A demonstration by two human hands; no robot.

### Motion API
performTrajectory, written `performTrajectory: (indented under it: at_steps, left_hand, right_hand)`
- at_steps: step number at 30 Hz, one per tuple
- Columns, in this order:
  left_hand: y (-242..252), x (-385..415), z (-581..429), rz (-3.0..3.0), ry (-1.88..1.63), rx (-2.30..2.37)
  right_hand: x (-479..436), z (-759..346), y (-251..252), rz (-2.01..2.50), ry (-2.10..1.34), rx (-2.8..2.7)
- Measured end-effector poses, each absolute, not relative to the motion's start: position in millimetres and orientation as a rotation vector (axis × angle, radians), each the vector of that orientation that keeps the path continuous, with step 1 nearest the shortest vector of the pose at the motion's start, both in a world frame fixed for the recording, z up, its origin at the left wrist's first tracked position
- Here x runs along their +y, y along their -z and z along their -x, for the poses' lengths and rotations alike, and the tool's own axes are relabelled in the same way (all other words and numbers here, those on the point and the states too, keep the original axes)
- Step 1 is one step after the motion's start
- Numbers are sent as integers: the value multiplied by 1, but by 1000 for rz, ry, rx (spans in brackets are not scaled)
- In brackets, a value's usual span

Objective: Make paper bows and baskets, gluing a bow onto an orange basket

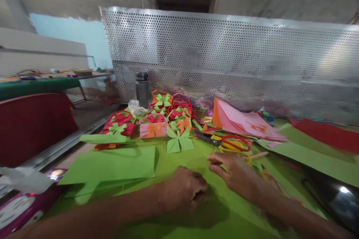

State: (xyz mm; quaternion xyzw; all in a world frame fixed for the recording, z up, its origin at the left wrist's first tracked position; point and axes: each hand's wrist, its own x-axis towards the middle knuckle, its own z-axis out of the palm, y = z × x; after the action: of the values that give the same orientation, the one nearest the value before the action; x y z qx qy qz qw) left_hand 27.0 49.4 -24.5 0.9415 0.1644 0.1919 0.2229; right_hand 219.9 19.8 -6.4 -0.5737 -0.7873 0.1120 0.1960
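Note:
My left hand [187, 186] is closed, fingers curled under, low over the green table surface; whatever may be inside it is hidden. To its right, my right hand [231, 170] hovers with its fingers bent and its thumb apart from the index finger, and nothing shows between them. Just beyond my right hand lie red-handled scissors [237, 142] and a dark tool [206, 137] resembling pliers. A green paper bow [180, 142] stands ahead of both hands. Behind it is a pink paper bag [144, 130] with an orange bow.
Green paper sheets [112, 164] lie at left, beside a purple device [33, 209]. Several red paper bags [179, 114] and a grey bottle [142, 91] stand farther back. Pink sheets [238, 117] are at right, near a dark shiny object [336, 201]. A perforated metal panel [230, 52] borders the back.

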Motion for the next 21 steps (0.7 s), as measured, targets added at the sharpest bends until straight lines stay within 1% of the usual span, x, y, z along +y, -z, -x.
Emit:
performTrajectory:
  at_steps: [3, 7, 16, 21]
  left_hand:
    - [26, 46, -27, -2666, -540, 484]
    - [27, 44, -30, -2726, -536, 549]
    - [31, 44, -35, -2802, -517, 586]
    - [31, 42, -38, -3085, -268, 589]
  right_hand:
    - [16, -217, 21, 1568, -316, -2265]
    - [13, -216, 37, 1451, -211, -2366]
    - [10, -218, 48, 1309, -32, -2455]
    - [13, -221, 39, 1350, -46, -2463]
